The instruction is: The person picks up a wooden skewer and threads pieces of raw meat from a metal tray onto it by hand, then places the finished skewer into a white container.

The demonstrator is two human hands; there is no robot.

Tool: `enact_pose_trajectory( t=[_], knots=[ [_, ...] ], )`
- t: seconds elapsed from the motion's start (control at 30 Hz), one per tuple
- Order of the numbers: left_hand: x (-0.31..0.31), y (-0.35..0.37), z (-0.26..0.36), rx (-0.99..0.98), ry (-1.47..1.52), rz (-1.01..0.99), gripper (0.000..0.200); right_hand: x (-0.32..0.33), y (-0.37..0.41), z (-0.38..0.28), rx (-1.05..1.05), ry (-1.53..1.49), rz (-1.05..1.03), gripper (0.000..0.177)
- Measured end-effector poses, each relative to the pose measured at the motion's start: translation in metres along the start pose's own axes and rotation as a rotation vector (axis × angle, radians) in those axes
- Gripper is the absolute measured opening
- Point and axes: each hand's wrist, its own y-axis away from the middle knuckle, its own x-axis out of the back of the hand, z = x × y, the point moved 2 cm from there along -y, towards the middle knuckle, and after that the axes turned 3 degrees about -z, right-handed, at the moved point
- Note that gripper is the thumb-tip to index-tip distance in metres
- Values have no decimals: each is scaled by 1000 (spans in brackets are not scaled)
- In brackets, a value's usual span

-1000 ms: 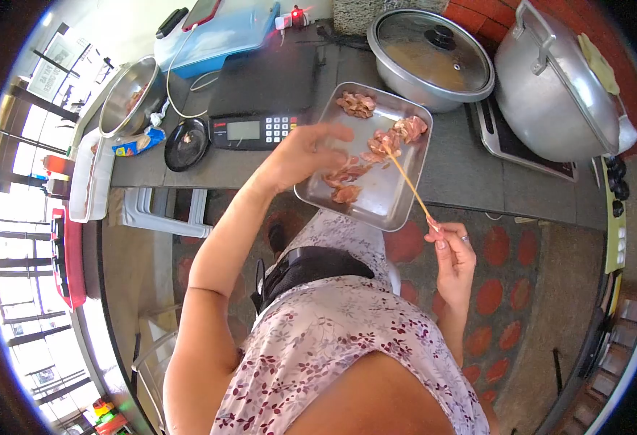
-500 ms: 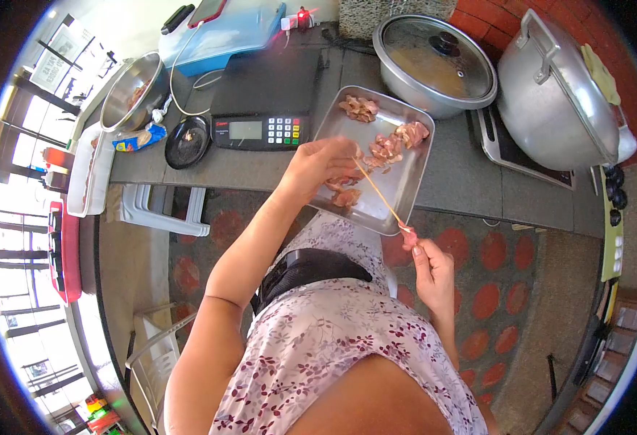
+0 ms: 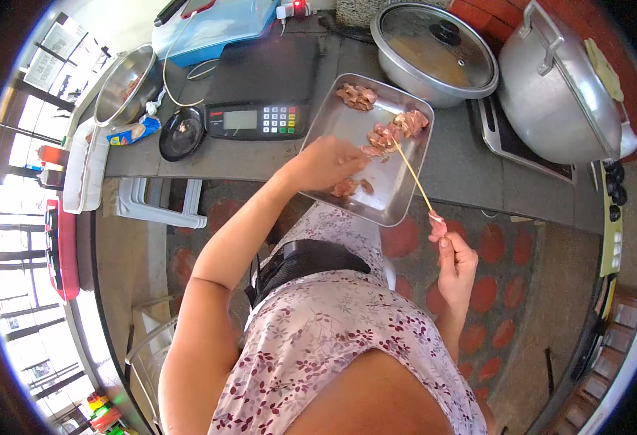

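Observation:
My right hand (image 3: 457, 267) is at the right, beyond the tray's near corner. Its thumb and fingers pinch a small pink piece of meat (image 3: 437, 228) threaded on the end of a thin wooden skewer (image 3: 415, 176). The skewer's free end points up and left, above the meat in the metal tray (image 3: 386, 215). Over the tray's left side hovers my left hand (image 3: 327, 162), palm down, its fingers bent and slightly apart. Close to its fingertips lie meat pieces (image 3: 346, 188). A row of meat (image 3: 398, 132) and a separate clump (image 3: 356, 96) lie farther back in the tray.
Left of the tray are a digital scale (image 3: 257, 119), a small black dish (image 3: 182, 135) and a steel bowl (image 3: 130, 87). Behind it stands a lidded pot (image 3: 434, 54). A large aluminium pot (image 3: 557, 94) rises at the right. The counter's front edge runs below the tray.
My right hand has moved right, carrying the meat and skewer with it. The skewer's upper end is now away from my left hand, which stays over the tray.

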Motion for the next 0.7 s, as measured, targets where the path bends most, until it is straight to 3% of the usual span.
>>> enact_pose_trajectory(
  t=[0.07, 0.13, 0.23, 0.37, 0.43, 0.53, 0.57, 0.7],
  knots=[
    [-4, -5, -2, 9, -69, 33, 18, 2, 1, 3, -4, -6, 9, 17],
    [-8, -10, -5, 0, -416, 42, 16, 1, 2, 2, -20, -10, 5, 17],
    [-17, -16, -12, -5, -642, 50, 15, -4, 2, -2, 27, -18, 13, 19],
    [6, -20, -17, -3, -592, -102, 16, -7, 0, -1, 100, -49, 82, 22],
    [20, -16, -15, 127, -103, 30, 17, -7, 1, 0, 89, -58, 81, 22],
    [25, -14, 2, 123, -189, -32, 19, -5, 1, 1, 74, -63, 57, 22],
    [21, -10, 11, -107, -216, -97, 18, -5, 0, 1, 68, -57, 40, 22],
    [16, -8, 6, -130, -477, -163, 16, -6, -1, -2, 81, -80, 48, 22]
  ],
)
